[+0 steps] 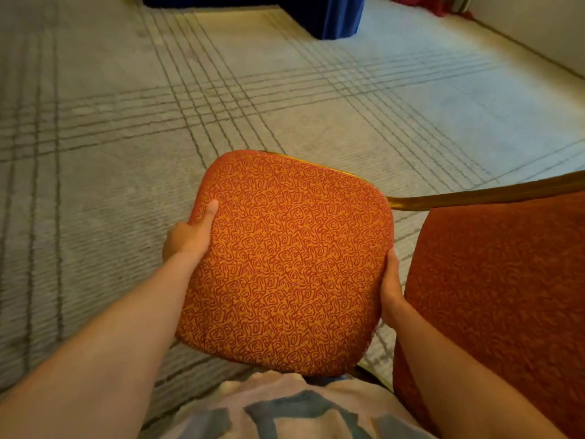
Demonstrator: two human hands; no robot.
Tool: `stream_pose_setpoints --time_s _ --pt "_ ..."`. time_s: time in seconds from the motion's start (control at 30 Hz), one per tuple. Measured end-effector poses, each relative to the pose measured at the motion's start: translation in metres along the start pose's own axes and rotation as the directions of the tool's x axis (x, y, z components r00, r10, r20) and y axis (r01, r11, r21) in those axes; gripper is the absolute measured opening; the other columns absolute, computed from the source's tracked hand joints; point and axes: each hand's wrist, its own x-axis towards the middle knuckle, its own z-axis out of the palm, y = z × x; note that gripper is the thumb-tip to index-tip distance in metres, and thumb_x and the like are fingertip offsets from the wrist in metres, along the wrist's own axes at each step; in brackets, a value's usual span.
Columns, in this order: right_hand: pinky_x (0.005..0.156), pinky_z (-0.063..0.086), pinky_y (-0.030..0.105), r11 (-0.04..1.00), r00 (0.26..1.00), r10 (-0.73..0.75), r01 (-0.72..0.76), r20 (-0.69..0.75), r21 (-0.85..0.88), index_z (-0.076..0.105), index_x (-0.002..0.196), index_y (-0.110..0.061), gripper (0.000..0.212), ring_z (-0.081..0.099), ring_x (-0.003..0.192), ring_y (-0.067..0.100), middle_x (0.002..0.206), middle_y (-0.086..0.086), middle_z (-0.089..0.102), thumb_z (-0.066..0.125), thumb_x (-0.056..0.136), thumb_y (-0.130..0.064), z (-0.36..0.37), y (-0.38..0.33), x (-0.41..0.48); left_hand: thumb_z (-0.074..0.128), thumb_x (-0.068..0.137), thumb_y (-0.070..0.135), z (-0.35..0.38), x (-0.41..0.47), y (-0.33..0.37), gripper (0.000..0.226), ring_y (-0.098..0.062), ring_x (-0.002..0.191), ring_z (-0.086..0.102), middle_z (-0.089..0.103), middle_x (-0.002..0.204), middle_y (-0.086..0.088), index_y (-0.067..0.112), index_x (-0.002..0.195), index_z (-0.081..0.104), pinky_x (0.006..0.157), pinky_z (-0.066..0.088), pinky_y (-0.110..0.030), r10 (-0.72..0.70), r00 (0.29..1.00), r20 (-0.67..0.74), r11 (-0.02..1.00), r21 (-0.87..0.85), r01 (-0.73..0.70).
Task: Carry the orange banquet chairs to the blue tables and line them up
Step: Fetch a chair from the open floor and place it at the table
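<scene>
I hold an orange banquet chair [285, 264] in front of my body, its patterned seat cushion facing me. My left hand [190, 236] grips the cushion's left edge, thumb on top and fingers hidden underneath. At the right edge my right hand [391, 286] grips the cushion the same way. The chair's gold frame [474, 194] runs off to the right, and its orange backrest [493, 296] fills the lower right. A blue-skirted table [329, 17] stands at the top of the view, across the carpet.
Grey carpet [110, 137] with dark grid lines covers the floor between me and the table. A pale wall [538, 30] runs along the upper right, with something red [443, 4] at its base in the far corner.
</scene>
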Motion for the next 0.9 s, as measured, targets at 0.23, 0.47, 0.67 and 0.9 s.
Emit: stream_pose_setpoints --time_s 0.23,0.47,0.67,0.9 --pt "0.097 0.044 0.038 0.992 0.998 0.046 -0.04 0.045 -0.118 0.047 0.138 -0.03 0.067 0.061 0.102 0.02 0.112 0.0 0.065 0.04 0.087 -0.072 0.051 -0.069 0.094 0.03 0.061 0.097 0.01 0.073 0.051 0.113 -0.039 0.113 0.059 0.062 0.121 -0.025 0.005 0.117 0.065 0.093 0.045 -0.041 -0.122 0.992 -0.031 0.991 -0.063 0.119" --pt "0.11 0.039 0.048 0.971 0.986 0.128 -0.102 0.107 -0.216 0.055 0.135 -0.033 0.108 0.061 0.114 0.024 0.125 0.0 0.066 0.054 0.047 -0.096 0.127 -0.102 0.194 0.029 0.063 0.096 -0.002 0.171 0.074 0.114 -0.04 0.115 0.057 0.06 0.123 -0.026 0.001 0.117 0.063 0.095 0.044 -0.041 -0.224 0.973 -0.062 0.974 -0.057 0.221" --pt "0.103 0.043 0.043 0.962 0.978 0.17 -0.139 0.118 -0.236 0.053 0.129 -0.039 0.114 0.059 0.113 0.026 0.122 0.002 0.065 0.057 0.032 -0.098 0.229 -0.145 0.27 0.029 0.063 0.096 -0.017 0.292 0.102 0.118 -0.039 0.119 0.055 0.057 0.127 -0.027 -0.002 0.122 0.059 0.099 0.042 -0.042 -0.26 0.965 -0.023 0.964 -0.06 0.258" --pt "0.11 0.038 0.045 0.972 0.995 0.044 -0.022 0.089 -0.234 0.049 0.141 -0.03 0.096 0.056 0.118 0.025 0.132 0.003 0.06 0.047 0.065 -0.09 0.37 -0.225 0.364 0.026 0.063 0.096 -0.077 0.452 0.185 0.117 -0.041 0.115 0.057 0.06 0.122 -0.027 0.0 0.119 0.062 0.096 0.045 -0.043 -0.17 0.981 -0.095 0.982 -0.096 0.161"
